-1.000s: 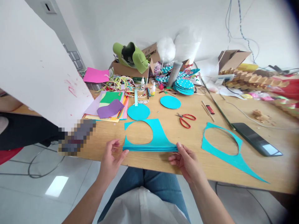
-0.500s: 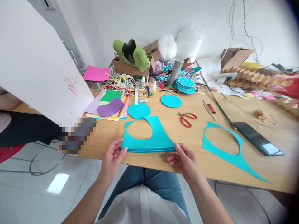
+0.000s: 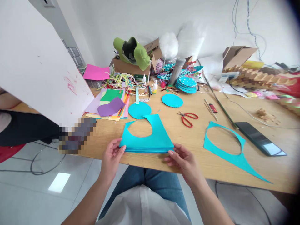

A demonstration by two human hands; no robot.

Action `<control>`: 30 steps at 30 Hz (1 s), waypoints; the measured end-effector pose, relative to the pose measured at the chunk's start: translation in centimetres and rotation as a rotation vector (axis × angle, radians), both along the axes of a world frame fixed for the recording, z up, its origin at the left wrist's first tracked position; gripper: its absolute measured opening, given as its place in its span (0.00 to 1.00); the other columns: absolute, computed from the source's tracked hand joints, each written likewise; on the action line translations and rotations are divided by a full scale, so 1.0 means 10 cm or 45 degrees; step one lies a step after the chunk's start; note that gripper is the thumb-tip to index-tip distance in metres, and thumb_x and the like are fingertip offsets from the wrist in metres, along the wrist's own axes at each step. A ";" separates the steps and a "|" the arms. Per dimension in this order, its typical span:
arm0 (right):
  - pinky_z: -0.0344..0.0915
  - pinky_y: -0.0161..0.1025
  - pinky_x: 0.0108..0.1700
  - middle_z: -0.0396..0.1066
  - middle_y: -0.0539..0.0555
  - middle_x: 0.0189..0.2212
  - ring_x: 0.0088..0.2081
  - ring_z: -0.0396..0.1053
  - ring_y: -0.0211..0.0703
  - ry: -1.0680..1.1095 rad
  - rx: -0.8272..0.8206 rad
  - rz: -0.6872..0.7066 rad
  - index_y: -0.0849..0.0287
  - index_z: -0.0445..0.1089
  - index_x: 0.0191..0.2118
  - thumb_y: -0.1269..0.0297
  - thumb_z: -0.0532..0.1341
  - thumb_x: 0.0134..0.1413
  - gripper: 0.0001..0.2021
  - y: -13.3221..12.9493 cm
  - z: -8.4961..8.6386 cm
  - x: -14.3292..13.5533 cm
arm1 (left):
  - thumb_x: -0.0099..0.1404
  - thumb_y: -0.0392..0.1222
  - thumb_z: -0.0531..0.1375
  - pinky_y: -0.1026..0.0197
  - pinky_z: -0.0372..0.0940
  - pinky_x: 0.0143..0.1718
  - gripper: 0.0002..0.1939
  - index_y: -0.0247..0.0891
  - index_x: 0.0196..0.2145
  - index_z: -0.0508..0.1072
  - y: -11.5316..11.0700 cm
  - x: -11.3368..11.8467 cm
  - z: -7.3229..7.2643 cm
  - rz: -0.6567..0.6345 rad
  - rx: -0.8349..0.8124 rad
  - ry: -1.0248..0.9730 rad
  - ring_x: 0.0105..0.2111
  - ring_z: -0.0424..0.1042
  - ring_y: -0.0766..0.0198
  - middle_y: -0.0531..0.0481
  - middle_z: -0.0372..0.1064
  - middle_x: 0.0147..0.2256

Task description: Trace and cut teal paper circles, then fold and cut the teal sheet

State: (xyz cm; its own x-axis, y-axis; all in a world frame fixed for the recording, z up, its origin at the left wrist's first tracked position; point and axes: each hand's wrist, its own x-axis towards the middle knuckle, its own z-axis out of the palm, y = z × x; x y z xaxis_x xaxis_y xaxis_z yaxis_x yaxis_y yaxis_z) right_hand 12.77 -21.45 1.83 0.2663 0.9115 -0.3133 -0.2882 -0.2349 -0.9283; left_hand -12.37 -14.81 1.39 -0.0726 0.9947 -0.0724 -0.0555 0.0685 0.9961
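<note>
A folded sheet of turquoise craft paper (image 3: 161, 131), with a large rounded piece cut from its upper left, lies before me near the table's front edge. My left hand (image 3: 114, 153) pinches its lower left corner between thumb and fingers. At its lower right corner my right hand (image 3: 181, 157) grips the layers, thumb on top and fingers beneath. Just beyond it lies a turquoise paper disc (image 3: 140, 110) with a pale strip at its top. A second turquoise disc (image 3: 172, 100) lies farther back. Red-handled scissors (image 3: 188, 119) rest to the right, blades partly apart.
A turquoise offcut with an oval hole (image 3: 212, 147) and a dark phone (image 3: 259, 139) lie at right. Coloured paper sheets (image 3: 111, 107) are stacked at left beside a tall white board (image 3: 47, 62). A grey flask (image 3: 177, 72) and craft materials line the back. Another person sits beyond the board.
The folded paper has shifted slightly left and its right edge sits differently. My right hand has moved a little left and down along that corner; the left hand has stayed on its corner.
</note>
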 end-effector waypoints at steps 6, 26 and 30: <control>0.72 0.33 0.29 0.74 0.53 0.36 0.29 0.74 0.38 -0.055 0.054 0.088 0.57 0.68 0.46 0.55 0.71 0.44 0.24 -0.03 -0.01 0.00 | 0.52 0.49 0.68 0.64 0.70 0.33 0.23 0.38 0.44 0.70 0.01 0.01 -0.04 0.049 -0.002 -0.025 0.31 0.72 0.66 0.50 0.74 0.34; 0.71 0.34 0.30 0.73 0.51 0.32 0.30 0.74 0.39 -0.029 0.050 0.087 0.56 0.67 0.41 0.53 0.69 0.46 0.19 -0.04 -0.01 -0.05 | 0.54 0.47 0.68 0.66 0.65 0.39 0.20 0.41 0.43 0.72 0.02 0.00 -0.13 0.087 0.047 -0.007 0.35 0.70 0.67 0.52 0.72 0.34; 0.71 0.34 0.30 0.73 0.52 0.34 0.31 0.73 0.39 -0.061 0.059 0.112 0.56 0.67 0.42 0.53 0.69 0.47 0.19 -0.06 -0.03 -0.03 | 0.53 0.47 0.68 0.64 0.65 0.40 0.21 0.40 0.44 0.72 0.02 0.00 -0.11 0.073 0.052 -0.008 0.36 0.71 0.65 0.50 0.73 0.36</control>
State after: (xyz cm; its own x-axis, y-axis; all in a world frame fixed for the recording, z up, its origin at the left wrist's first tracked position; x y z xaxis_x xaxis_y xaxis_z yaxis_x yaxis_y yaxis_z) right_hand 12.49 -22.02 1.55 0.1983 0.9453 -0.2589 -0.2235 -0.2135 -0.9510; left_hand -12.33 -14.62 0.31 -0.1290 0.9911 -0.0327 -0.0643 0.0245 0.9976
